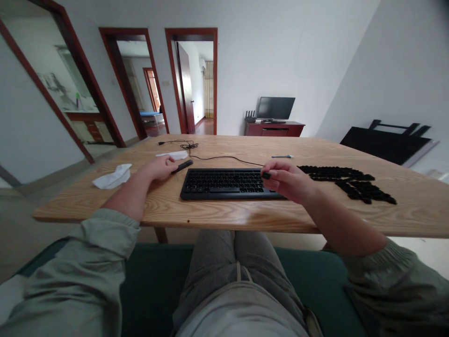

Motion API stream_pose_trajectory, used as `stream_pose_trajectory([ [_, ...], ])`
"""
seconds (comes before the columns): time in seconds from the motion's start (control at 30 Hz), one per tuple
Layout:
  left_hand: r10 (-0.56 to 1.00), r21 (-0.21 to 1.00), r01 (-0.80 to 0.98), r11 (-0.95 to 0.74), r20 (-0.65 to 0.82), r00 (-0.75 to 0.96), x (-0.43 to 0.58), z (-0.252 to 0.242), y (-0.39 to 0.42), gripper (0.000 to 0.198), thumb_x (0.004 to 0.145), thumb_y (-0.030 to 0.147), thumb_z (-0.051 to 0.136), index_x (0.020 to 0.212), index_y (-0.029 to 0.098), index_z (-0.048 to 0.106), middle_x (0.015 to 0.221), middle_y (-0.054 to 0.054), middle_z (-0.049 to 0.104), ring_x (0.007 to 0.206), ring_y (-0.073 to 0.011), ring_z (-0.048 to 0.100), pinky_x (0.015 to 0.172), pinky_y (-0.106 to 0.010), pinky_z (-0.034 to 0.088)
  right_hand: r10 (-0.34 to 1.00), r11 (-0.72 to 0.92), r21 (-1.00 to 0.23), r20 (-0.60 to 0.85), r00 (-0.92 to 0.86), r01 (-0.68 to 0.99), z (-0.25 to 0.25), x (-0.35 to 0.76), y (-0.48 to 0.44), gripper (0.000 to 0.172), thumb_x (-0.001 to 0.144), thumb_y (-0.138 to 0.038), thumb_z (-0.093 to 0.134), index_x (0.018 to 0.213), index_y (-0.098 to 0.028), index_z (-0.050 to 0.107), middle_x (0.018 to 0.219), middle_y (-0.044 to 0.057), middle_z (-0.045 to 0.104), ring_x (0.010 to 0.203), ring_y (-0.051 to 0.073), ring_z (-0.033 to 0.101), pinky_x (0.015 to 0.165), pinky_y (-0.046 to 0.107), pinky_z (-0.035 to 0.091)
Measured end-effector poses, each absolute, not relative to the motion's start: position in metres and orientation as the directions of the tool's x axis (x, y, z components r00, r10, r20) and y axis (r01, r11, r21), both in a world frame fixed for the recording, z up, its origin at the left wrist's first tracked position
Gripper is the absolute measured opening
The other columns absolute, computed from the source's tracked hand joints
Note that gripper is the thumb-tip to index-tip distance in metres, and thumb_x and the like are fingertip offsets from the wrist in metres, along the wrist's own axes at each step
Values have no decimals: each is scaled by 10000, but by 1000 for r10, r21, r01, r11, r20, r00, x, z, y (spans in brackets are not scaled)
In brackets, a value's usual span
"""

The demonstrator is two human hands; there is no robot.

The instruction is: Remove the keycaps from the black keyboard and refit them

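A black keyboard (224, 184) lies on the wooden table in front of me, many of its key positions showing bare. Above its right end, my right hand (286, 180) pinches a small black keycap (266, 175) between thumb and fingers. My left hand (163, 167) rests on the table to the left of the keyboard. Its fingers are closed on one end of a slim black tool (183, 165), whose exact kind I cannot make out. Several loose black keycaps (336, 173) lie in rows on the table to the right, partly behind my right hand.
A crumpled white tissue (112, 177) and another white tissue (175, 155) lie at the left. The keyboard's cable (224, 157) runs behind it to a coiled bundle (189, 145). A blue-and-white thin stick (282, 156) lies farther back on the wooden table (242, 217).
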State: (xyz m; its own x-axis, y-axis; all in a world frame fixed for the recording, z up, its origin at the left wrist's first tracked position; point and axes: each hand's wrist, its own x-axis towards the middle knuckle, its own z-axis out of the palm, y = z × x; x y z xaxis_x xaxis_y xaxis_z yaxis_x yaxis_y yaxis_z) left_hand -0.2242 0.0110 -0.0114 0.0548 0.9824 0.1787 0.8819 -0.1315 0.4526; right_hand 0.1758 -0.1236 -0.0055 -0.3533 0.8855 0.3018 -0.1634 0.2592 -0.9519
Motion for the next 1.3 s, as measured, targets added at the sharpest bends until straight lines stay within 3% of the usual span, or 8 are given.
stream_pose_trajectory([
  [0.1, 851, 362, 864, -349, 509, 131, -198, 4, -13, 410, 802, 481, 601, 1083, 190, 669, 878, -63, 666, 729, -180, 567, 618, -269, 395, 888, 211, -957, 274, -370, -201, -2, 154, -106, 252, 700, -341, 793, 825, -191, 633, 580, -58, 466, 495, 64, 370, 473, 221, 251],
  [0.3, 522, 247, 486, -838, 624, 582, -102, 29, -68, 462, 822, 421, 680, 1229, 207, 636, 914, -34, 714, 633, -103, 586, 643, -254, 460, 893, 227, -961, 271, -358, -160, 5, 143, -98, 270, 697, -326, 791, 850, -178, 626, 597, -55, 486, 505, 64, 372, 465, 219, 244],
  [0.47, 303, 50, 388, -920, 719, 625, -44, 38, -68, 192, 886, 315, 628, 991, 190, 729, 884, -49, 740, 756, -135, 652, 749, -292, 491, 911, 236, -954, 283, -301, -185, 9, 166, -93, 207, 718, -285, 750, 853, -185, 629, 652, -41, 511, 513, 57, 361, 462, 219, 239],
  [0.67, 258, -31, 380, -924, 684, 682, 8, 30, -60, 237, 906, 267, 570, 1091, 221, 712, 1025, -57, 741, 914, -175, 673, 802, -311, 494, 947, 198, -960, 239, -213, -196, 1, 205, -84, 154, 703, -263, 735, 798, -201, 631, 702, -25, 515, 517, 58, 318, 452, 239, 254],
  [0.83, 386, 127, 413, -902, 668, 637, 41, 9, -55, 231, 903, 262, 553, 1051, 196, 718, 958, -51, 746, 830, -164, 667, 733, -282, 482, 967, 249, -964, 252, -31, -90, -14, 225, -85, 208, 697, -324, 743, 823, -217, 617, 669, -27, 507, 511, 69, 341, 442, 231, 211],
  [1.07, 484, 369, 313, -875, 655, 581, 39, -8, -51, 231, 874, 238, 591, 1055, 164, 714, 907, -38, 745, 727, -117, 648, 698, -238, 475, 920, 391, -904, 388, -54, 171, -21, 231, -89, 285, 704, -334, 727, 937, -177, 679, 719, -16, 583, 530, 73, 409, 480, 242, 290],
  [1.2, 515, 403, 322, -857, 640, 569, 34, -10, -51, 195, 864, 290, 630, 977, 160, 720, 883, -32, 742, 701, -111, 635, 691, -236, 472, 910, 412, -877, 409, -63, 246, -22, 232, -87, 303, 739, -411, 716, 916, -168, 683, 665, -22, 571, 526, 83, 410, 488, 245, 302],
  [1.3, 520, 381, 354, -854, 628, 579, 33, -11, -52, 181, 853, 322, 652, 910, 162, 716, 861, -31, 738, 710, -117, 631, 688, -238, 465, 888, 454, -827, 451, -88, 332, -22, 231, -86, 297, 733, -444, 721, 858, -176, 690, 708, 7, 627, 593, 116, 495, 551, 262, 382],
])
